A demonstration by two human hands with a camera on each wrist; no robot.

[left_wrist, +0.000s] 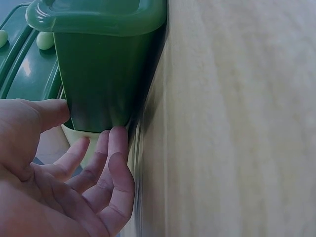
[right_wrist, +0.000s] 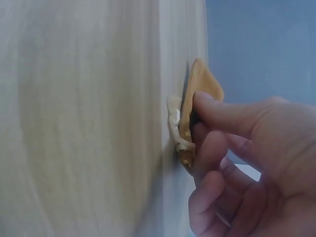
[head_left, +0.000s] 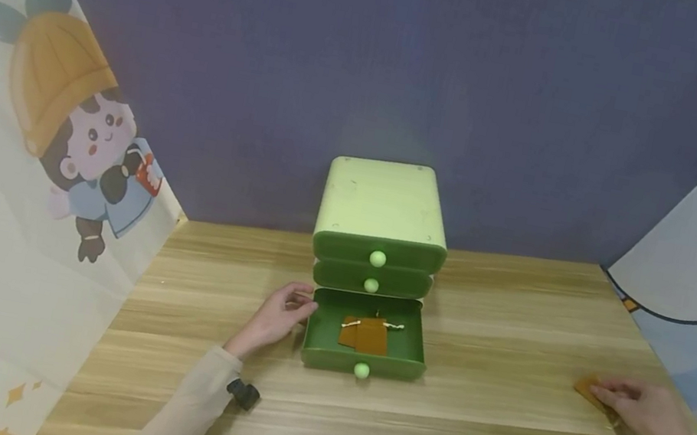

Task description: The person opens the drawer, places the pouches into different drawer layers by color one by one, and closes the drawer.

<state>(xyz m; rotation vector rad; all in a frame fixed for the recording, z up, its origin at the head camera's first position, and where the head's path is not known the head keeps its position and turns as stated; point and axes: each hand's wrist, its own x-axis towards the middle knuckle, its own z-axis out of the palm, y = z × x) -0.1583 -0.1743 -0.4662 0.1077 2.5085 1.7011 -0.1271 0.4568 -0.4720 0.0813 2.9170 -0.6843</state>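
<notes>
A small light-green cabinet [head_left: 386, 201] with dark-green drawers stands at the back of the table. Its bottom drawer [head_left: 362, 365] is pulled out, and brown drawstring pouches [head_left: 373, 337] with cream cords lie inside, overlapping. My left hand [head_left: 275, 317] is beside that drawer's left side; in the left wrist view its thumb [left_wrist: 54, 112] and loosely bent fingertips are at the drawer's rear and the cabinet edge. Far to the right, my right hand [head_left: 643, 413] pinches another orange-brown drawstring pouch [right_wrist: 201, 81] between thumb and fingers, close over the table, its cream cord hanging beside it.
The upper two drawers [head_left: 350, 249] are closed, each with a round pale-green knob [head_left: 378, 259]. A wood-grain table [head_left: 495, 337] carries the cabinet. Behind it rises a dark blue-grey wall [head_left: 412, 58], with printed cartoon panels [head_left: 109, 183] at the left and right.
</notes>
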